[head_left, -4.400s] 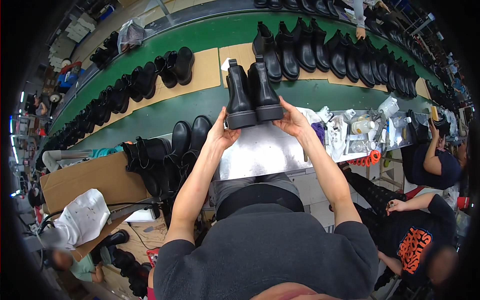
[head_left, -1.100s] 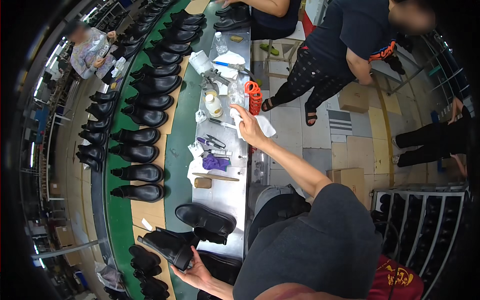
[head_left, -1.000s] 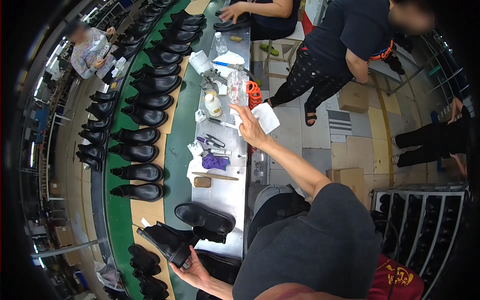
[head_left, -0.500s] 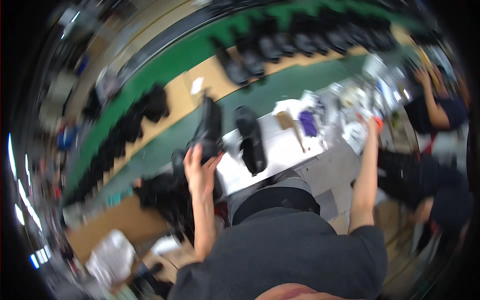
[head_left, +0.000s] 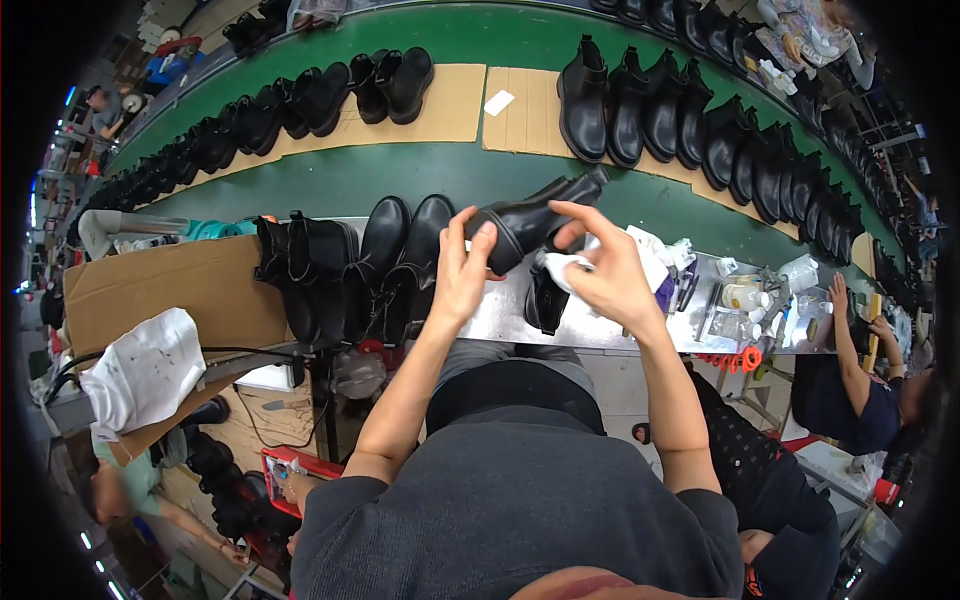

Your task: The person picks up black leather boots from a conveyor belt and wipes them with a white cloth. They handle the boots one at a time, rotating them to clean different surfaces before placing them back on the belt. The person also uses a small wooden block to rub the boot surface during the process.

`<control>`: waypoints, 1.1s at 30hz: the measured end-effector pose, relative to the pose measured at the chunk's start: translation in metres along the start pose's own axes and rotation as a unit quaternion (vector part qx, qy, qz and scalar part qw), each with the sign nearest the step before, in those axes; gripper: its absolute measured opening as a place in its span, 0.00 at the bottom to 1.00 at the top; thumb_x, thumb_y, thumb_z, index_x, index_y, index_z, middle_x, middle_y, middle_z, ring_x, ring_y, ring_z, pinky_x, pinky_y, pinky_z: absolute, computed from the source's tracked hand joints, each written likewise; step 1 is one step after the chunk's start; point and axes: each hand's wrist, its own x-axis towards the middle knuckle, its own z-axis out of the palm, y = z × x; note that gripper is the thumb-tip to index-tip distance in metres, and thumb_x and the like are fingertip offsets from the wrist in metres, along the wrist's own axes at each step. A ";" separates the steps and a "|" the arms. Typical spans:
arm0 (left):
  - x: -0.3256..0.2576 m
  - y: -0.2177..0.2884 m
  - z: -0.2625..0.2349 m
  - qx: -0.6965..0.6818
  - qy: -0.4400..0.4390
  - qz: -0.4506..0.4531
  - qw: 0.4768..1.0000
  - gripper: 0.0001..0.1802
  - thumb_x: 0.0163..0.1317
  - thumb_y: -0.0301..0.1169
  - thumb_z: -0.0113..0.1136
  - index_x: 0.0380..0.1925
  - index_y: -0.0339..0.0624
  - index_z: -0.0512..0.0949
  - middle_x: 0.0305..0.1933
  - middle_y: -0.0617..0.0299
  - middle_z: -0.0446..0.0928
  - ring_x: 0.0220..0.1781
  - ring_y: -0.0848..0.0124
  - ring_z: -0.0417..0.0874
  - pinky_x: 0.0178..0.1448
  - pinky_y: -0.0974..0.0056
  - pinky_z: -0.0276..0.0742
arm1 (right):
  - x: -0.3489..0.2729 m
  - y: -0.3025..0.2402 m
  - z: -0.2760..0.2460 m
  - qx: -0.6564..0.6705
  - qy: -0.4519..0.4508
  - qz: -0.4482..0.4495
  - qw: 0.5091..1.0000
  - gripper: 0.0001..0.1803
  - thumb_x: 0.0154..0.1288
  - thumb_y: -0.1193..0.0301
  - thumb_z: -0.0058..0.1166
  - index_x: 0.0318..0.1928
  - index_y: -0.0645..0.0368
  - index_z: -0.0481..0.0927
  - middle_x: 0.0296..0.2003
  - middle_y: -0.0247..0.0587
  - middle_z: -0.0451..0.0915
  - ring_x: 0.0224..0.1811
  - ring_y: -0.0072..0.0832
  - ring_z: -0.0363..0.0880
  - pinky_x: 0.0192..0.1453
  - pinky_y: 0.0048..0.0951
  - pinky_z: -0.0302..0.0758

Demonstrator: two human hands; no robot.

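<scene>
In front of me a black ankle boot (head_left: pixel 515 222) is held up and tilted over the metal work surface, its shaft pointing to the upper right. My left hand (head_left: pixel 463 270) grips it by the toe end, thumb and fingers on either side. Pinched in my right hand (head_left: pixel 608 268) is a white cloth (head_left: pixel 566 270), close against the boot's side; whether they touch is hard to tell. Partly hidden beneath, another black boot (head_left: pixel 545 303) lies on the metal surface. More black boots (head_left: pixel 383 245) stand just left of my left hand.
Across the green conveyor, rows of black boots rest on cardboard sheets (head_left: pixel 440 110). To the right are clear bottles (head_left: pixel 745 297), a purple item and an orange coiled hose (head_left: pixel 735 360). A cardboard box (head_left: pixel 175 285) stands at left. Co-workers sit at lower left and right.
My right hand has come back from the bottles at the right and now holds a white cloth by the boot. My left hand has raised the boot; the view has turned.
</scene>
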 end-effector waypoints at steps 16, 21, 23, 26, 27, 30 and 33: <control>-0.051 -0.026 0.014 0.114 -0.025 0.112 0.987 0.36 0.70 0.44 0.46 0.66 0.28 0.50 0.53 0.46 0.56 0.46 0.64 0.69 0.36 0.69 0.74 | 0.059 -0.015 0.013 -0.354 -0.209 0.104 0.906 0.13 0.45 0.70 0.60 0.28 0.70 0.79 0.20 0.48 0.78 0.24 0.30 0.78 0.31 0.30 0.73; -0.049 -0.015 0.005 0.110 -0.009 0.109 0.988 0.33 0.70 0.44 0.43 0.64 0.29 0.55 0.54 0.39 0.60 0.51 0.50 0.69 0.60 0.55 0.63 | 0.084 0.002 0.020 -0.296 -0.269 0.130 0.907 0.19 0.48 0.66 0.62 0.35 0.72 0.80 0.26 0.50 0.81 0.31 0.33 0.81 0.37 0.32 0.76; -0.040 -0.008 -0.007 0.131 -0.008 0.099 0.986 0.34 0.69 0.46 0.43 0.65 0.30 0.54 0.54 0.38 0.61 0.51 0.44 0.72 0.56 0.51 0.69 | 0.085 0.001 0.015 -0.237 -0.307 0.114 0.914 0.21 0.48 0.66 0.62 0.39 0.70 0.79 0.30 0.47 0.80 0.34 0.31 0.80 0.40 0.30 0.75; -0.028 -0.002 -0.015 0.151 0.017 0.101 0.983 0.30 0.67 0.46 0.43 0.61 0.33 0.60 0.51 0.39 0.65 0.48 0.41 0.75 0.50 0.48 0.73 | 0.093 -0.005 0.021 -0.265 -0.340 0.101 0.897 0.24 0.48 0.65 0.62 0.44 0.68 0.77 0.34 0.41 0.78 0.38 0.27 0.77 0.42 0.26 0.73; -0.025 0.000 -0.016 0.151 0.017 0.098 0.984 0.29 0.67 0.45 0.44 0.59 0.33 0.63 0.50 0.40 0.66 0.47 0.42 0.76 0.49 0.48 0.73 | 0.096 -0.008 0.024 -0.276 -0.342 0.114 0.891 0.22 0.49 0.66 0.61 0.43 0.68 0.77 0.34 0.40 0.77 0.38 0.25 0.76 0.43 0.25 0.73; -0.016 -0.003 -0.018 0.160 0.028 0.121 0.979 0.26 0.64 0.45 0.46 0.53 0.34 0.68 0.46 0.41 0.69 0.43 0.42 0.77 0.45 0.48 0.74 | 0.106 -0.006 0.027 -0.269 -0.343 0.186 0.880 0.19 0.51 0.66 0.61 0.40 0.66 0.77 0.33 0.38 0.76 0.37 0.21 0.73 0.41 0.23 0.71; -0.012 -0.003 -0.017 0.168 0.036 0.141 0.975 0.25 0.62 0.45 0.47 0.50 0.34 0.70 0.44 0.42 0.70 0.39 0.42 0.78 0.41 0.48 0.74 | 0.120 0.010 0.027 -0.188 -0.345 0.288 0.873 0.23 0.50 0.62 0.62 0.42 0.67 0.78 0.32 0.42 0.78 0.35 0.25 0.77 0.40 0.26 0.73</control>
